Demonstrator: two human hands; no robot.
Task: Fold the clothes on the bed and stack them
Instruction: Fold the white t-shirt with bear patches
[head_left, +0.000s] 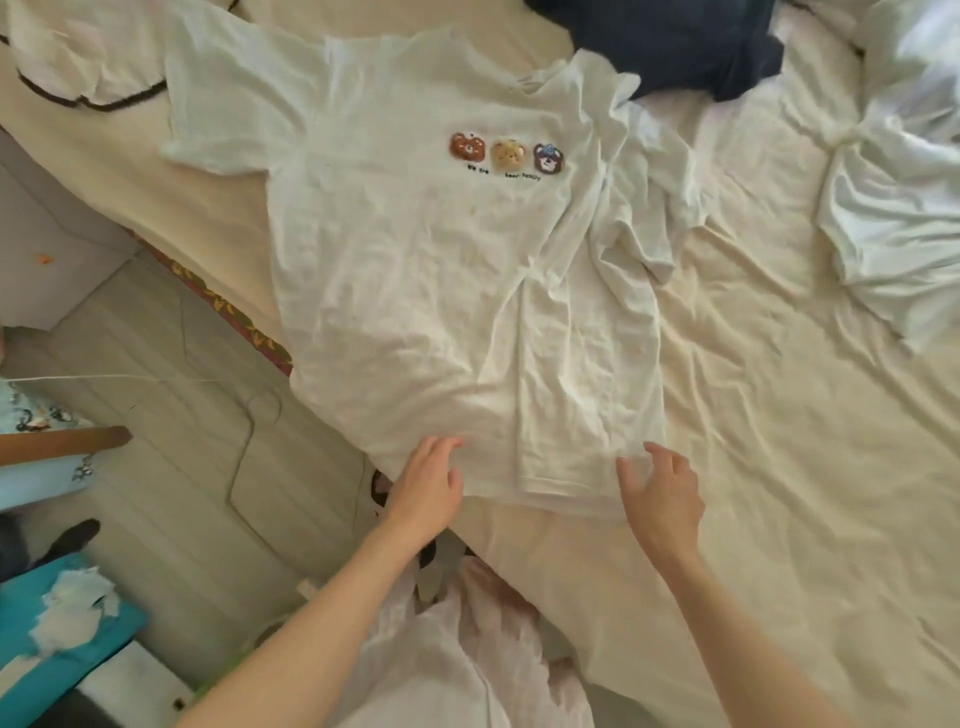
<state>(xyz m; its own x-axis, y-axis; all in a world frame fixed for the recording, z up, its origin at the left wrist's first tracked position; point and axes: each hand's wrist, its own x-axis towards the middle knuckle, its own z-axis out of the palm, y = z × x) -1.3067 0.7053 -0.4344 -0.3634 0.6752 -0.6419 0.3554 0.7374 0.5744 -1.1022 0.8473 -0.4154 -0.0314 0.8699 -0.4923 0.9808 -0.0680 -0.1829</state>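
Head view: a white T-shirt (415, 249) lies spread on the bed (779, 415), one side folded in; left hand (423, 486) and right hand (662, 491) rest at its hem, fingers relaxed, grasping nothing; a dark garment (675, 41) and a pale one (893, 208) wait unfolded; no stack in sight.

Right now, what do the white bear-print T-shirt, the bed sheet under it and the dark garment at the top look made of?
White bear-print T-shirt: thin, matte knit, probably cotton jersey; it creases softly and lies limp.
Bed sheet: cream woven fabric with a faint sheen, likely cotton or a blend; fine sharp wrinkles.
Dark navy garment: soft matte cloth, bunched; too crumpled to say more.
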